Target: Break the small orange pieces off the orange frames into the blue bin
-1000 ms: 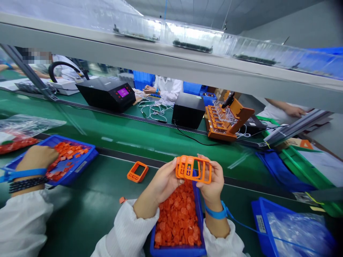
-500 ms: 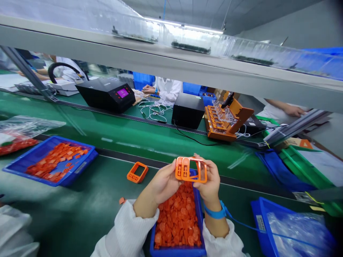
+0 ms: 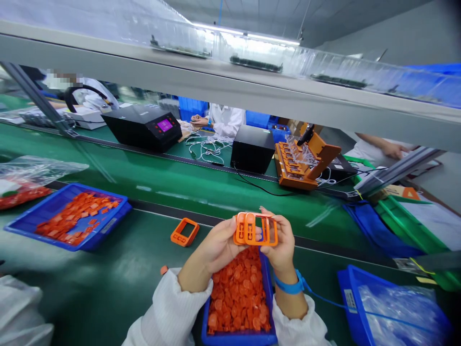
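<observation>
An orange plastic frame [image 3: 260,244] with rounded slots at its left end is held up between my two hands, above a blue bin. Its outline looks doubled; I cannot tell whether it is one deep frame or two overlapping. My left hand [image 3: 222,242] closes on the left end, thumb on top. My right hand [image 3: 284,242] grips the right end, and a blue wrist strap circles that wrist. Below lies the blue bin [image 3: 268,283], filled with small orange plastic pieces [image 3: 239,293]. A similar orange frame [image 3: 184,232] rests on the green table to the left.
Another blue tray [image 3: 108,226] of flat orange pieces sits at left. One small orange piece [image 3: 164,270] lies near my left sleeve. A blue bin [image 3: 355,293] with clear bags stands at right. Black boxes [image 3: 144,127] and an orange fixture [image 3: 306,158] stand beyond; a shelf [image 3: 230,89] crosses above.
The held orange frame has turned slightly, its doubled outline spreading further apart at the left end. Both hands keep nearly the same place and grip.
</observation>
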The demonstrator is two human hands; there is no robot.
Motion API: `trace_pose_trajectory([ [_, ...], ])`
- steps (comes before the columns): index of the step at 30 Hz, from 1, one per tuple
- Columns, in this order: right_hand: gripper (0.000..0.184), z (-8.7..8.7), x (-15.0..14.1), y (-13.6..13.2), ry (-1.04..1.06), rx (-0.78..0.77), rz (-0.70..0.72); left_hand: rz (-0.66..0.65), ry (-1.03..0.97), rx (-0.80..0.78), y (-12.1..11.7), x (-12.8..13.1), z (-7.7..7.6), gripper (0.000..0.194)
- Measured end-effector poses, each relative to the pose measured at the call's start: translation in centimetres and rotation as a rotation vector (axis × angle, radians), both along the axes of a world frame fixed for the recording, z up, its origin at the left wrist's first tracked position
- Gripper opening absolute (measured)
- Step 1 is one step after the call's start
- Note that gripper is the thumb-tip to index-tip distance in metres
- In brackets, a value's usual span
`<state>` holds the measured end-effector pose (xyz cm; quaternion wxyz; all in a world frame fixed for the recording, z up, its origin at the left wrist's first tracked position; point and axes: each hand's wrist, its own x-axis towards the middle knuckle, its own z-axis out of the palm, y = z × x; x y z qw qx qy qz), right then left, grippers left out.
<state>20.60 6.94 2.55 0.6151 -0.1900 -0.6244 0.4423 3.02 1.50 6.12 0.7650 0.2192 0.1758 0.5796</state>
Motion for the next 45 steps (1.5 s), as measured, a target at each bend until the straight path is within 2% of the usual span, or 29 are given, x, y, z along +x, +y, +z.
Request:
trace_pose_trajectory([
  [5,0.069,0.0,0.0,0.1,-0.059,-0.003,0.058,-0.017,-0.031,0.016,-0.1,0.3,-0.2,0.05],
  [10,0.061,-0.1,-0.1,0.1,-0.09,0.021,0.083,0.015,-0.083,-0.006,-0.2,0.5,0.6,0.041],
  [14,0.054,-0.1,-0.2,0.2,-0.104,0.031,0.082,0.072,-0.112,-0.064,0.0,0.5,0.9,0.035],
  [20,0.05,-0.6,-0.1,0.4,-0.134,0.038,0.019,0.031,-0.148,-0.099,0.4,0.4,0.3,0.036],
  [27,0.051,-0.2,-0.2,0.2,-0.085,0.05,0.043,0.002,-0.182,-0.111,0.4,0.3,0.2,0.037],
  [35,0.052,-0.5,-0.2,0.2,-0.078,0.046,0.097,0.082,-0.091,-0.063,0.0,0.2,0.9,0.036],
  [39,0.057,-0.2,-0.3,0.3,0.065,-0.107,0.204,0.096,-0.024,-0.007,0.0,0.1,0.9,0.037],
  [42,0.055,0.3,-0.3,0.4,0.145,-0.403,0.29,0.1,0.019,0.015,0.1,0.1,0.9,0.04],
  [45,0.041,0.6,-0.1,0.5,0.19,-0.733,0.483,0.087,0.017,0.042,0.1,0.2,0.8,0.04],
])
